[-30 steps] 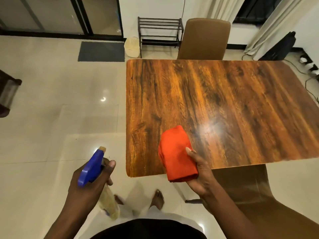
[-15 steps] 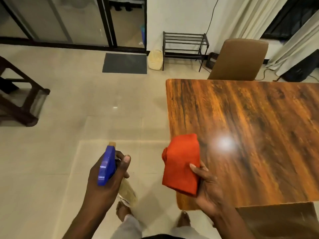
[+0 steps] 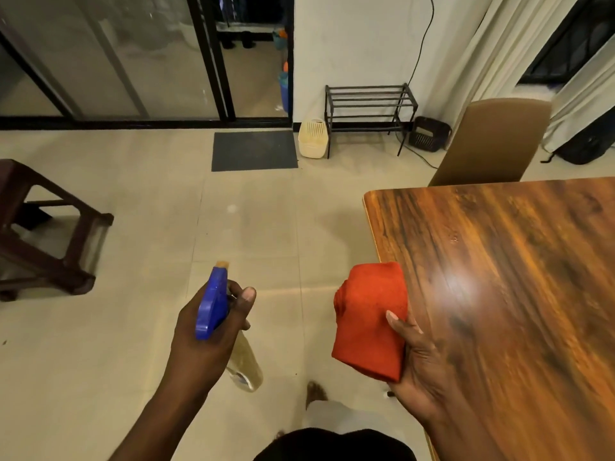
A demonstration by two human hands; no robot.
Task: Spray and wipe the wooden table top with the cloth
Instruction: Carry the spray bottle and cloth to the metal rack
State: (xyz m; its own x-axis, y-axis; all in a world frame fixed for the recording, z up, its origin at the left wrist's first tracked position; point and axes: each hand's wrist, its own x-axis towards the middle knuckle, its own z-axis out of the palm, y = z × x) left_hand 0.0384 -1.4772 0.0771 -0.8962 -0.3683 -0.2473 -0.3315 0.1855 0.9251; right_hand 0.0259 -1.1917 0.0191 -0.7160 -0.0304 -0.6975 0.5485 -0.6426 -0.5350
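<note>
- Left hand (image 3: 213, 331) wrapped round spray bottle (image 3: 218, 314), nozzle aimed at 12 o'clock over floor, off the table; probably carried, not spraying yet.
- Right hand (image 3: 419, 357) clutching folded orange cloth (image 3: 371, 319) at table's 9 o'clock edge, ready to wipe.
- Wooden table top (image 3: 519, 281) at 3 o'clock, glossy, no visible wetness.

Chair (image 3: 492, 144) behind table (image 3: 499, 261); stool (image 3: 43, 227) far left.
</note>
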